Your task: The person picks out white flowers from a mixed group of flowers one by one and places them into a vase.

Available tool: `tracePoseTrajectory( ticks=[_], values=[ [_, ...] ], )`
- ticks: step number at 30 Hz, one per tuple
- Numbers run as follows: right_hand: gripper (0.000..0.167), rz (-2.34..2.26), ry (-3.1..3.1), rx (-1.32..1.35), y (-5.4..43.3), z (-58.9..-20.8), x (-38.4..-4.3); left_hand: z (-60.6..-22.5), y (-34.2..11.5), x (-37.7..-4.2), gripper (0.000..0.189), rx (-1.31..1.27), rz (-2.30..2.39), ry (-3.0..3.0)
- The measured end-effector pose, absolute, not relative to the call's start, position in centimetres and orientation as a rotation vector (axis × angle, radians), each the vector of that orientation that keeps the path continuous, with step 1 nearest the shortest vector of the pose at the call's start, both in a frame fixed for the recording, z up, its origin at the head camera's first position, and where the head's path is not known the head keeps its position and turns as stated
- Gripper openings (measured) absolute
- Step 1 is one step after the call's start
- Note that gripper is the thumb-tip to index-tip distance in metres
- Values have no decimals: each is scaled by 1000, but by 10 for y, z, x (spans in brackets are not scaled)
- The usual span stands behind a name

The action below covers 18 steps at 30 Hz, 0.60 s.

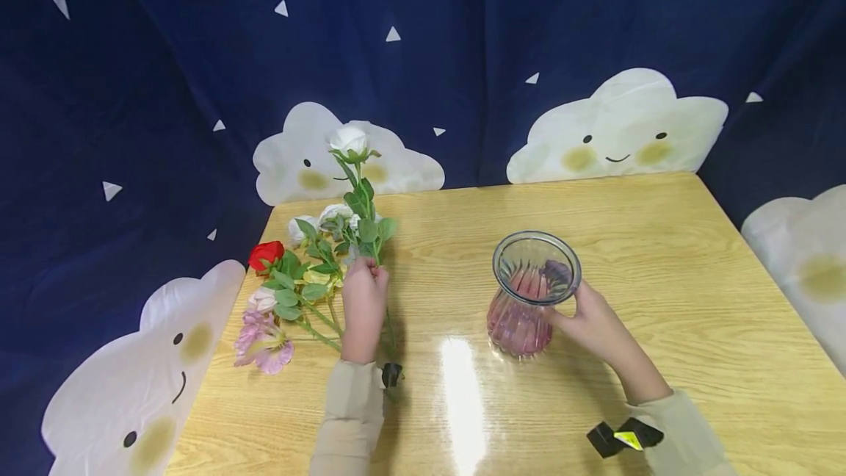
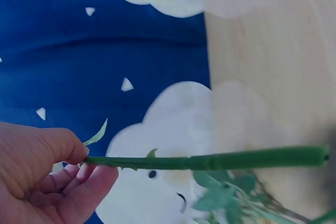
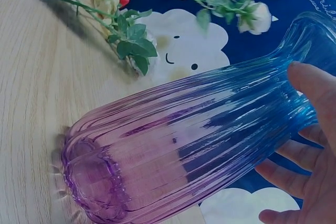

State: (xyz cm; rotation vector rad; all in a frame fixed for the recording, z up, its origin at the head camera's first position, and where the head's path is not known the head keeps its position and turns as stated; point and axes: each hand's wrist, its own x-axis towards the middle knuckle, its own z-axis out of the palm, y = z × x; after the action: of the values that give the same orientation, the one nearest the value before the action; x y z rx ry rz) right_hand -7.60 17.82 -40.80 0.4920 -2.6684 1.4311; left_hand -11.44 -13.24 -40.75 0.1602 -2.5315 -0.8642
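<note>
My left hand [image 1: 363, 307] pinches the green stem of a white artificial rose [image 1: 348, 141] between thumb and fingers. The bloom points away from me, raised over the other flowers, and the cut end of the stem [image 2: 257, 159] sticks out past the hand in the left wrist view. On the right, a ribbed glass vase [image 1: 521, 325], pink-purple below and blue at the flared rim, stands upright on the table. My right hand [image 1: 595, 323] holds its neck from the right side, thumb [image 3: 311, 80] on one side and fingers on the other.
Left of the left hand lies a bunch of artificial flowers: a red rose [image 1: 266, 255], pink-purple blooms [image 1: 261, 340], white ones [image 1: 335, 213] and a yellow one. A dark blue curtain [image 1: 456, 35] with cloud faces hangs behind the wooden table [image 1: 436, 285].
</note>
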Motion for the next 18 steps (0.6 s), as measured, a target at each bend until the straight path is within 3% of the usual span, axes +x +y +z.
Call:
tracePoseTrajectory(
  ticks=[18],
  values=[
    [71,1448,-2714,454,178,-406,-75,-342,-89,-118,13,-95,-984,-2389]
  ],
)
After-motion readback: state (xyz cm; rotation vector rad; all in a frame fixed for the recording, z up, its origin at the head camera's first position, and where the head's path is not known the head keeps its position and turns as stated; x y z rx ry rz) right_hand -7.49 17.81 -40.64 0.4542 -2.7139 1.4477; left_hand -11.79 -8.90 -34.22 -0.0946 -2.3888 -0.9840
